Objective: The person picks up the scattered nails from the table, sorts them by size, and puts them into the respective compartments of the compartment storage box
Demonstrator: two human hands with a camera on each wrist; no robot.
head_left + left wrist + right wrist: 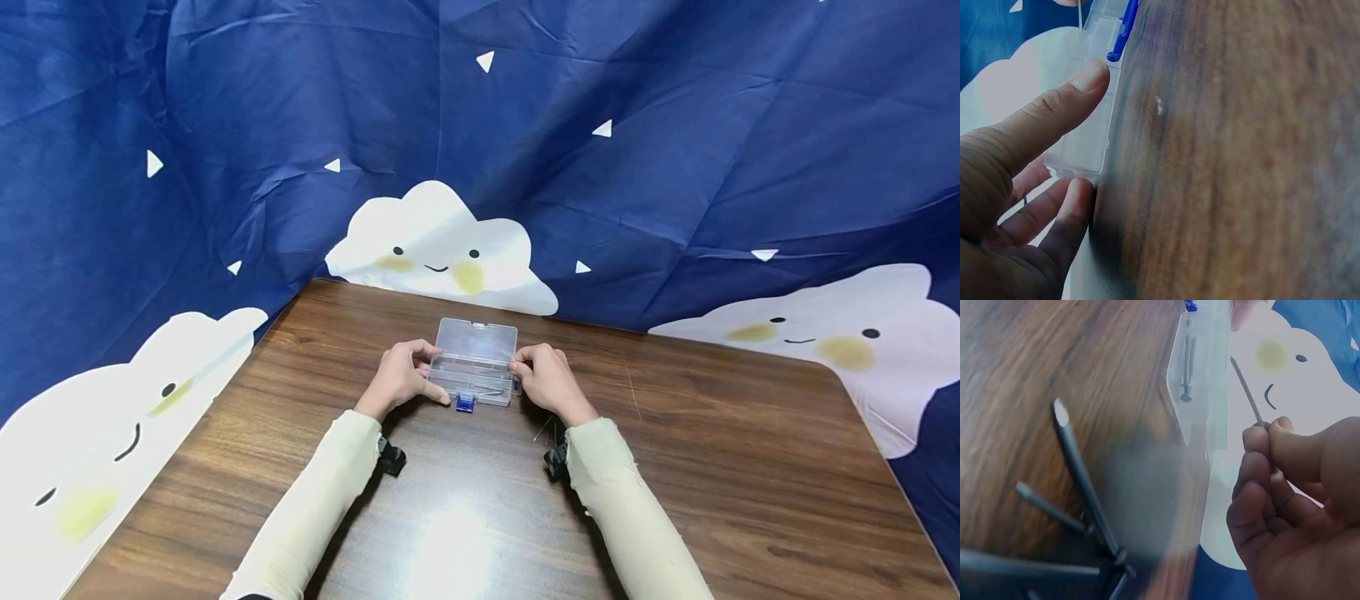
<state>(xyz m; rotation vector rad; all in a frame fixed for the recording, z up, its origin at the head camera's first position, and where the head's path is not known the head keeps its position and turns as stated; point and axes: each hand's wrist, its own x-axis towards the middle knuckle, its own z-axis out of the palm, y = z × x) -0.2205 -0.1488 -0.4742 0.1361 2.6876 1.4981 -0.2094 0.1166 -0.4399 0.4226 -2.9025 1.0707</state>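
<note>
A clear plastic box (471, 379) with its lid (477, 339) raised stands near the table's far edge; a blue latch (465, 402) hangs at its front. My left hand (401, 379) holds the box's left end, thumb at the front, as the left wrist view also shows. In the right wrist view my right hand (1291, 481) pinches a thin metal nail (1247, 394) between thumb and finger, beside the box's right end. Nails (1188, 369) lie inside the box's front compartment.
Several loose nails (1082, 475) lie close together on the wooden table (712, 467), near my right wrist. A blue cloth (525, 150) with white clouds hangs behind the table and along its left side.
</note>
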